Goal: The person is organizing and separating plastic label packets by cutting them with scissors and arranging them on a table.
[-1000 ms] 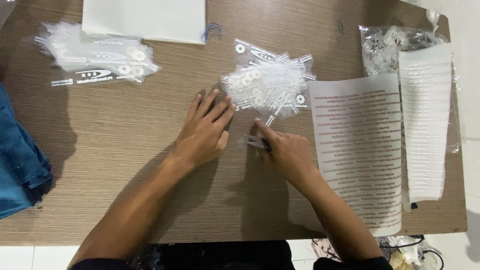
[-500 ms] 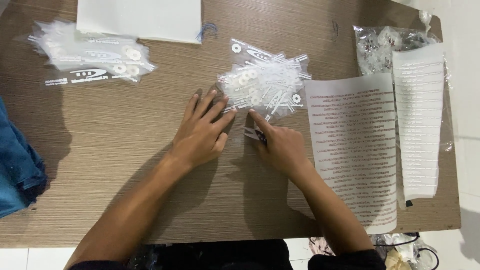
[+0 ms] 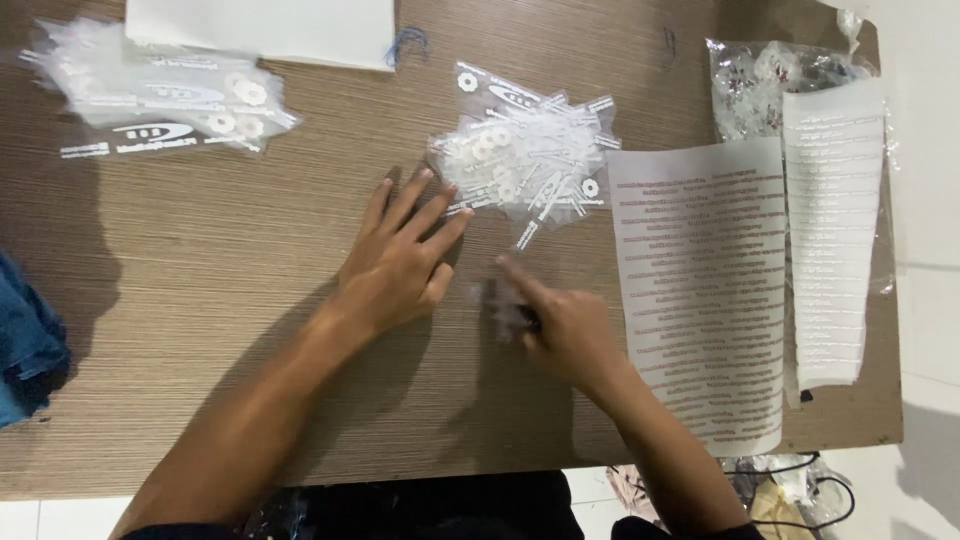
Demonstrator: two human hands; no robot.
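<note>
Packets (image 3: 525, 160), small clear ones with white rings inside, lie heaped on the wooden worktop (image 3: 180, 300) just beyond both hands. Left hand (image 3: 400, 262) lies flat, palm down, fingers spread and stretched toward the heap; the fingertips reach its near edge and seem to touch the lowest packets, but it grips nothing. Right hand (image 3: 560, 322) is blurred. It sits just below the heap, near the left hand but apart from it, with the forefinger stretched up and left and the other fingers curled in. Something small and dark shows at its knuckles, and a faint clear smear lies just to its left; whether the hand grips either one I cannot tell.

A second heap (image 3: 165, 95) of like packets lies far off at the upper left of the worktop, partly under a white sheet (image 3: 260, 28) at the top edge. To the right of the right hand lies a label sheet (image 3: 700, 290), long and white with rows of fine print, its lower end hanging over the worktop's near edge. A narrower strip (image 3: 832, 235) lies beside it, overlapping a clear bag (image 3: 770, 85) of small parts at the upper right. Blue cloth (image 3: 25, 345) shows at the left edge.
</note>
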